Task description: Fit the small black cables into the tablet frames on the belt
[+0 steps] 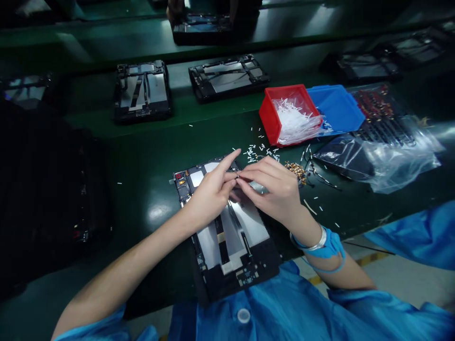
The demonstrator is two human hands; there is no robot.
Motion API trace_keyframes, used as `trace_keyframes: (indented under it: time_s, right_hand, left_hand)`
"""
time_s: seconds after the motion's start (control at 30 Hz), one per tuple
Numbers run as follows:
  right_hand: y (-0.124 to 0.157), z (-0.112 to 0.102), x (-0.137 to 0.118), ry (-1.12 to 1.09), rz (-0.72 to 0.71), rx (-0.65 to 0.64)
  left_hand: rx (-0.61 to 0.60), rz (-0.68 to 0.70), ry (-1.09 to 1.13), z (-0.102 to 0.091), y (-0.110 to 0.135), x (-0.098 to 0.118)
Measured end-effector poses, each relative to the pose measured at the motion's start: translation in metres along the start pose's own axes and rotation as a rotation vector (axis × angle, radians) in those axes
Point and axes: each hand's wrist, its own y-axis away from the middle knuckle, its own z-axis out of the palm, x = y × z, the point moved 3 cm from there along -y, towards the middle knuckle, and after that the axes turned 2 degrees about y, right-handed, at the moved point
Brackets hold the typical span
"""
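Around us on the dark green bench (pixel 142 151), an open red plastic bin (pixel 267 121) filled with thin white slivers (pixel 289 116) stands against a bright blue plastic bin (pixel 350 111). A crumpled clear plastic bag (pixel 394 173) lies to the right of them, near a small heap of gold-coloured parts (pixel 297 173) and thin dark cables (pixel 325 181). Loose white bits (pixel 251 154) litter the surface beyond our fingers. Behind, two similar opened units, one on the left (pixel 156 92) and one on the right (pixel 227 81), rest on the bench.

The far left sinks into shadow, and the units at the upper edge are cut off or blurred. Our hands cover part of the flat black rectangular device with silver inner plates (pixel 232 237); it lies on the near side of the bench, tilted a little in view, its near edge against our blue clothing (pixel 302 303). Dark ribbon cables run down its plates, with small circuit parts at both ends.

Our left hand (pixel 211 189) points its index finger outward, thumb and other fingertips bunched; our right hand (pixel 275 184) brings thumb and fingers nearly together, meeting them. Whether either grips something tiny, we cannot tell.
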Motion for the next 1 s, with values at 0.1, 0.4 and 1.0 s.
trace_keyframes:
  time_s: [0.1,0.4,1.0]
  right_hand:
    - [-0.001,0.000,-0.005,0.009,0.031,-0.047]
    - [-0.036,-0.050,0.075,0.340,0.258,0.140]
    - [-0.010,-0.035,0.053,0.058,0.036,0.141]
  left_hand:
    - [-0.005,0.037,-0.090,-0.002,0.002,0.004]
    - [-0.111,0.003,0.196,-0.010,0.000,0.016]
    - [0.788,0.016,-0.322,-0.122,-0.109,0.043]
